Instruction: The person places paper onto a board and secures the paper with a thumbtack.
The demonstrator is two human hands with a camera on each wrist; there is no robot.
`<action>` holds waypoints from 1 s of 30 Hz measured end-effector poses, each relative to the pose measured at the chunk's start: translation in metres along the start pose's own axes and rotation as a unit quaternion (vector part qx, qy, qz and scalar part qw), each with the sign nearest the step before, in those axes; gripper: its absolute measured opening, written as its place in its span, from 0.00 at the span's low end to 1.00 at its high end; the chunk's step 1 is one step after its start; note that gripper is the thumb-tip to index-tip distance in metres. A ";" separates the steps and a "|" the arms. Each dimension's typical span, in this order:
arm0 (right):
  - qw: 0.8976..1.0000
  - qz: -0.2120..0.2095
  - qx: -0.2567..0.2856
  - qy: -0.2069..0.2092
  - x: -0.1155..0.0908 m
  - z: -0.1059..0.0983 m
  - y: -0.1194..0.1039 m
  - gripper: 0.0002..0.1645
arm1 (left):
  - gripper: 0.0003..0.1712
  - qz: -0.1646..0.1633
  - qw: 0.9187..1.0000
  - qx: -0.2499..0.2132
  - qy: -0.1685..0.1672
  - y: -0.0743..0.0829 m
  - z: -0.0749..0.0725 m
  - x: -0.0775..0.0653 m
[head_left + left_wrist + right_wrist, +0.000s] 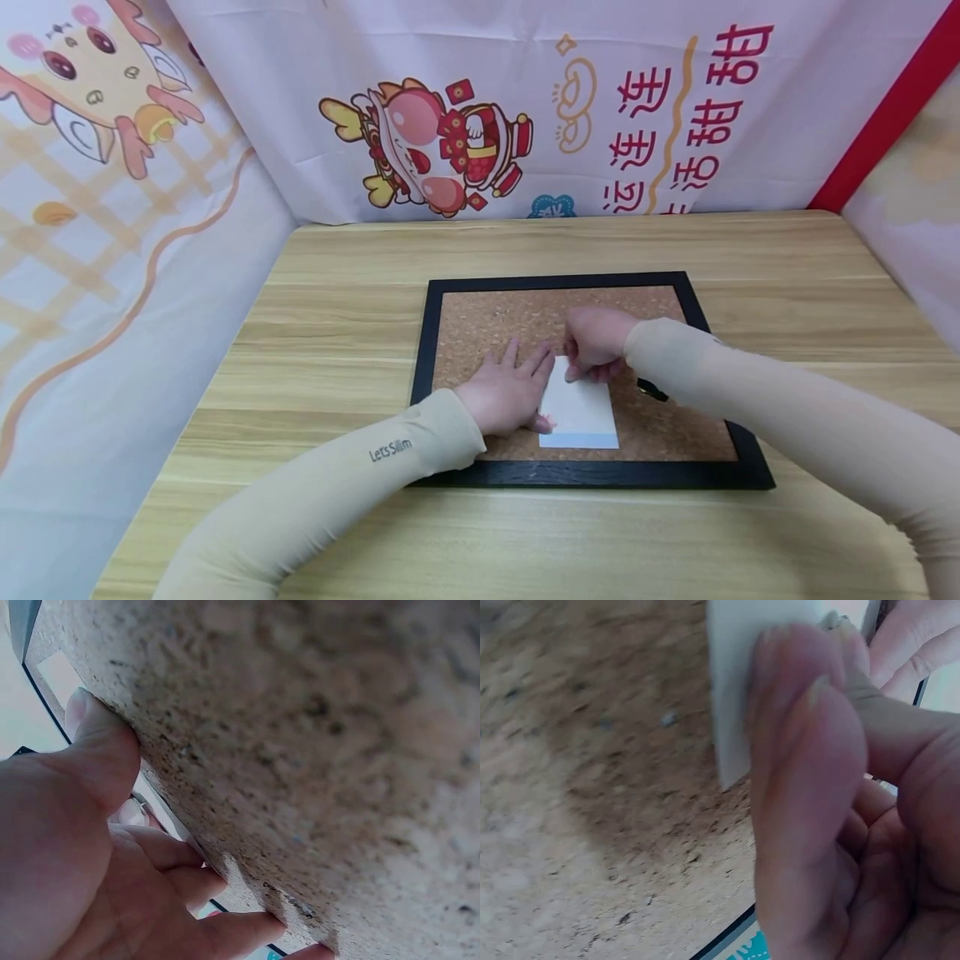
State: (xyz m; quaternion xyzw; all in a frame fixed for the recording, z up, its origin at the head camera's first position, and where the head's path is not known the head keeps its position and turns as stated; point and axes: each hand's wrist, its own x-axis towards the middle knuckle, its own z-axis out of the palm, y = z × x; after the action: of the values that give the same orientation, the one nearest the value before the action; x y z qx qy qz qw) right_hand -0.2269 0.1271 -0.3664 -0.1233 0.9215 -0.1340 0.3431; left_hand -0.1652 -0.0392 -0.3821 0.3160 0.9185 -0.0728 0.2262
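A black-framed corkboard [480,321] lies flat on the table, with a white sheet of paper [583,410] on its lower middle. The sheet has a pale blue band along its near edge and a small pinkish mark at the left. My left hand [506,393] spreads its fingers over the sheet's left side, thumb near the lower corner and fingertips on the cork. At the sheet's far edge, my right hand [597,340] pinches with thumb and curled fingers. Between those fingertips shows a small pale thing [831,620], mostly hidden; I cannot tell its kind.
A small black object [652,389] lies on the cork beside the right sleeve. The wooden table [337,308] extends around the board. Printed white cloth [270,100] hangs behind it and at both sides.
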 end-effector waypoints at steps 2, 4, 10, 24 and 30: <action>1.000 0.003 0.001 -0.005 0.000 -0.001 0.001 0.10 | 0.55 0.002 1.000 0.001 0.001 0.000 0.000 0.000; 1.000 0.001 -0.002 -0.008 0.000 -0.001 0.001 0.10 | 0.55 0.002 1.000 0.003 0.002 0.000 0.000 -0.001; 1.000 0.012 -0.002 -0.016 0.002 -0.001 -0.005 0.08 | 0.54 0.000 1.000 0.002 0.001 0.000 0.001 0.001; 0.999 0.039 -0.023 -0.017 0.004 0.001 -0.012 0.05 | 0.54 -0.003 1.000 0.003 -0.003 0.000 0.002 0.003; 0.998 0.028 -0.054 -0.001 0.003 0.003 -0.016 0.05 | 0.55 -0.006 1.000 0.000 -0.006 0.000 0.001 0.003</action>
State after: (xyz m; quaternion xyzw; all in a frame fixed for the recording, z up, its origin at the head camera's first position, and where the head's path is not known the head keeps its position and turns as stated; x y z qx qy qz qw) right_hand -0.2248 0.1108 -0.3650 -0.1161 0.9300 -0.0742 0.3409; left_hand -0.1672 -0.0374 -0.3843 0.3099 0.9191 -0.0761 0.2311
